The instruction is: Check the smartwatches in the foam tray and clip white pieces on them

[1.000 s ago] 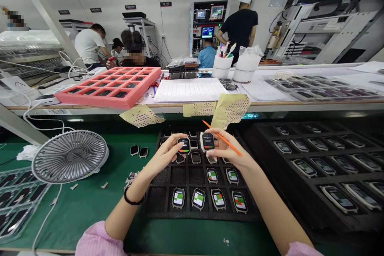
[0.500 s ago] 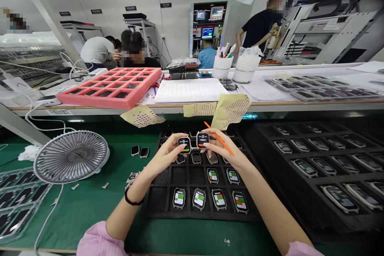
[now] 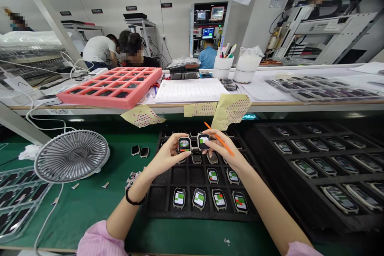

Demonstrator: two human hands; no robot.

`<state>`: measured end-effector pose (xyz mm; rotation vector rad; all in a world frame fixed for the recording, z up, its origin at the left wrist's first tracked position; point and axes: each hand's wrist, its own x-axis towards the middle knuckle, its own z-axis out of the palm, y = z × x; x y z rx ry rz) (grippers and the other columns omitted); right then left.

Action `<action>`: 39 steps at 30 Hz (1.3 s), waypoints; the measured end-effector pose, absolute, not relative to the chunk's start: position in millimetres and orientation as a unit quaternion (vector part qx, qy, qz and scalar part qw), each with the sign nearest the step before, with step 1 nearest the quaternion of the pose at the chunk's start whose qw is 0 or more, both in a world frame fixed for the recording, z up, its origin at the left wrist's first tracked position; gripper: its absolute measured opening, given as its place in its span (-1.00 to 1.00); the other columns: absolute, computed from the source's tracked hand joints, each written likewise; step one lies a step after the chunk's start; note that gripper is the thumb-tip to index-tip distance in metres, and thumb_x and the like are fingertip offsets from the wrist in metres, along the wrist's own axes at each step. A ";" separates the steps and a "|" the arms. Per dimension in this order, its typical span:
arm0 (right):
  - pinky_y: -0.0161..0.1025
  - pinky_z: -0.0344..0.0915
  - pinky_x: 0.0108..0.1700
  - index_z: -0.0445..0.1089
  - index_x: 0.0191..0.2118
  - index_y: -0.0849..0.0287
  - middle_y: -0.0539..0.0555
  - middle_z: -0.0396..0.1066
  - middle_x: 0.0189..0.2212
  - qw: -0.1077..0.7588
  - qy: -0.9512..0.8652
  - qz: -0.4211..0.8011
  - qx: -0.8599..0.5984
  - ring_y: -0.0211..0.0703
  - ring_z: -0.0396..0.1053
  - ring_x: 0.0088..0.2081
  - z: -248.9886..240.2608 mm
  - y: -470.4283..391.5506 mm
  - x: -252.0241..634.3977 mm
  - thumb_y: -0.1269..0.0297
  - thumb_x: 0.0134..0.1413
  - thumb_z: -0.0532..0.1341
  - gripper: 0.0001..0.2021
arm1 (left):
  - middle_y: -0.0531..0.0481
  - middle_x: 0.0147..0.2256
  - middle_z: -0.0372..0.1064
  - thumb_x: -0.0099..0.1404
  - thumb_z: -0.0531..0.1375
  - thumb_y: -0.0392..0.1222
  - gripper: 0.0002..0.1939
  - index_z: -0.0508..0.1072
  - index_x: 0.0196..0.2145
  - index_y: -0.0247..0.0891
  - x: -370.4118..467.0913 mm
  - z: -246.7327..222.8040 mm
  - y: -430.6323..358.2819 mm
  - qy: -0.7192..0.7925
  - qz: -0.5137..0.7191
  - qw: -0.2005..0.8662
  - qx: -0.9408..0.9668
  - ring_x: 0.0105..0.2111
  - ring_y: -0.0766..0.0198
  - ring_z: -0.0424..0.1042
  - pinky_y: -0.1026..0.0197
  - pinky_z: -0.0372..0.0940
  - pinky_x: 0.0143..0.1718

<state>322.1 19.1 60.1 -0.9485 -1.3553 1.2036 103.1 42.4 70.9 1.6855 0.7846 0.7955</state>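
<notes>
I find a left hand (image 3: 169, 150) closed by thumb and fingers around the edge of one watch (image 3: 184, 144), the thumb along its lower side. A right hand (image 3: 223, 146) pinches a second watch (image 3: 201, 137) by its right side, thumb over the lit screen, with an orange pen (image 3: 219, 139) lodged across the fingers. Both watches are held up side by side, above the far part of a black tray (image 3: 196, 176), screens toward my camera. Each is a rounded rectangle with a pale, smooth rim and a glossy dark face; no straps are visible on either. I judge them light, rigid and somewhat slippery, the glass being the fragile part and likely to smudge or respond to a thumb; the side rims offer the soundest hold. The tray appears to be matte foam, soft-walled and divided into square pockets. Beyond it stands a pink tray (image 3: 132, 102), apparently foam also. The fan (image 3: 72, 156) at left has a ribbed, round grey grille, seemingly plastic.
</notes>
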 end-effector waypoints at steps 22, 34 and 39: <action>-0.32 0.33 -0.57 0.36 -0.17 0.13 0.05 0.39 -0.32 0.515 -0.570 0.488 -0.415 -0.24 0.43 -0.52 58.4 18.9 320.8 0.11 0.12 0.23 -0.76 | 0.08 -0.45 0.26 0.30 0.09 0.08 -0.61 0.38 -0.05 -0.21 105.0 71.6 44.3 0.361 0.340 0.540 0.680 -0.59 0.40 0.19 0.32 0.01 -0.61; -0.33 0.37 -0.50 0.28 -0.04 0.08 0.11 0.31 -0.08 0.482 -0.606 0.506 -0.381 -0.17 0.48 -0.33 52.9 21.1 329.6 0.24 0.01 0.33 -0.62 | -0.12 -0.04 0.34 0.25 0.20 -0.05 -0.55 0.28 0.06 -0.19 104.4 72.9 41.7 0.335 0.327 0.551 0.691 -0.20 0.21 0.41 0.17 0.31 -0.17; -0.29 0.37 -0.51 0.34 -0.14 0.12 0.05 0.37 -0.23 0.507 -0.585 0.481 -0.412 -0.30 0.40 -0.54 55.8 20.8 324.6 0.17 0.05 0.30 -0.73 | -0.04 -0.29 0.41 0.25 0.16 0.07 -0.60 0.39 -0.06 -0.22 106.4 69.4 45.7 0.346 0.349 0.546 0.679 -0.37 0.25 0.37 0.28 0.26 -0.47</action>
